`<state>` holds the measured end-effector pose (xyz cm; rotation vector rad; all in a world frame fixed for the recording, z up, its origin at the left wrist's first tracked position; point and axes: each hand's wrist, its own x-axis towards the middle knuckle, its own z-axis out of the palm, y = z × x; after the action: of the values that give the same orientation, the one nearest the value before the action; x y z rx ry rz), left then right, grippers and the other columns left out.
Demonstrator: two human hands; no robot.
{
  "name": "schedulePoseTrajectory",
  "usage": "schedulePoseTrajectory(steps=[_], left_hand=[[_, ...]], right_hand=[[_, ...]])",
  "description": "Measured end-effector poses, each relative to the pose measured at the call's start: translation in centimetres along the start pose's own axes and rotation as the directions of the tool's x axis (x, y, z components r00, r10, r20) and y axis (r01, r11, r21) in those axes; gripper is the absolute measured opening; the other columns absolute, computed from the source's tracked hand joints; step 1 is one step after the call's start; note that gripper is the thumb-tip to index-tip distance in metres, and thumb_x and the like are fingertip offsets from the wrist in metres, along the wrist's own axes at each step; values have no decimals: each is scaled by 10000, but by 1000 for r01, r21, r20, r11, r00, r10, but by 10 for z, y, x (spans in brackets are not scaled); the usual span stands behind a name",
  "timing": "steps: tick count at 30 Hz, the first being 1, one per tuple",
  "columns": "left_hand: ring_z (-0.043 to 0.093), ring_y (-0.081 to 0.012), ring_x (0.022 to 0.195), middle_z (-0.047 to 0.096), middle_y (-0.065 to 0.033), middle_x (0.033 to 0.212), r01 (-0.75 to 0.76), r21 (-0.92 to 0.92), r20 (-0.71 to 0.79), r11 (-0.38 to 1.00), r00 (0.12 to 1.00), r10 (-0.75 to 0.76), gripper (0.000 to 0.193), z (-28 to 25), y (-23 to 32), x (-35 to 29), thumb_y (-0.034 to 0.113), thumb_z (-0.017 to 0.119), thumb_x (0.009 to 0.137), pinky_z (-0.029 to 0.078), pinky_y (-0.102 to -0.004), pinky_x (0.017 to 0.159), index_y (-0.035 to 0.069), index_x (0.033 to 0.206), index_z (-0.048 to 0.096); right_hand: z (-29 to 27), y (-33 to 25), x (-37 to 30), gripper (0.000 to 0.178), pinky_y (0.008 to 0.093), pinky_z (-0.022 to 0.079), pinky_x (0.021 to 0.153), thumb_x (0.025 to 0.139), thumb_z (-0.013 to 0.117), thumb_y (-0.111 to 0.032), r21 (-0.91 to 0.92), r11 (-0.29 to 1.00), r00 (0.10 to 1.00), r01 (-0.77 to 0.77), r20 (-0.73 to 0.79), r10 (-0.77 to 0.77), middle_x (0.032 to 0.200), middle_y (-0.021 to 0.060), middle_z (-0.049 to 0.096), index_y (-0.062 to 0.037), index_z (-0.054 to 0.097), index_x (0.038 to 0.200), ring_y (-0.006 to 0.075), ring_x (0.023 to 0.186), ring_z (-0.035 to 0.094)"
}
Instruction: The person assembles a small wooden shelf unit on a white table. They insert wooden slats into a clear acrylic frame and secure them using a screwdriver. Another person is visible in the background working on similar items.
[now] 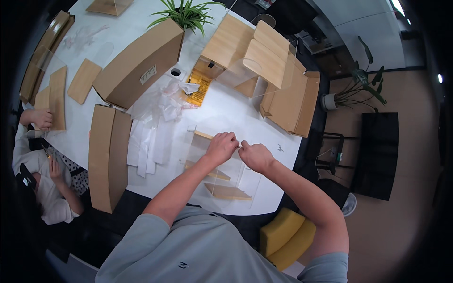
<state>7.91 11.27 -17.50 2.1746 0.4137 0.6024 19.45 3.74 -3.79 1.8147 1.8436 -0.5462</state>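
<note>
My left hand and my right hand meet above the near part of the white table. Both are closed, fingertips pinched together around something too small to make out. Beneath them stands a partly built shelf unit of clear plastic panels, with a wooden board at its near end and further wooden strips farther up. My hands and forearms hide part of it. Right of my right hand, a few small dark pieces lie on the table.
An orange case sits beyond my hands, near crumpled plastic wrap. Cardboard boxes flank the left, an open carton the right. A wood-and-clear-plastic unit stands at the back. At far left, another person's hand holds a board.
</note>
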Motion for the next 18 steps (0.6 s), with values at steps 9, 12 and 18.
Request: schedulePoseTrajectory(steps=[9,12,18], left_hand=[[618,-214,863,610,-25,886,-17,-5,13,1000,1000,17,47,-4,5,1,115,730,780,488,-371,778,103,761,689],[614,-214,876,608,-29,890,-1,-1,5,1000,1000,1,39,-1,2,-1,117,712,780,478,-371,780,104,756,684],[617,-206,844,608,-14,874,-16,15,-47,1000,999,17,66,4,-1,-2,103,758,744,481,-368,746,111,760,694]], right_hand=[[12,11,10,157,444,570,753,793,613,-54,639,644,880,-422,118,460,836,184,722,-33,755,857,361,805,707],[-2,3,4,184,436,587,709,849,582,-74,202,970,990,-136,-15,142,868,166,679,-6,710,962,341,776,711],[0,-7,8,99,406,570,566,836,630,-53,-17,999,999,-27,-45,26,822,157,685,21,681,875,285,634,697]])
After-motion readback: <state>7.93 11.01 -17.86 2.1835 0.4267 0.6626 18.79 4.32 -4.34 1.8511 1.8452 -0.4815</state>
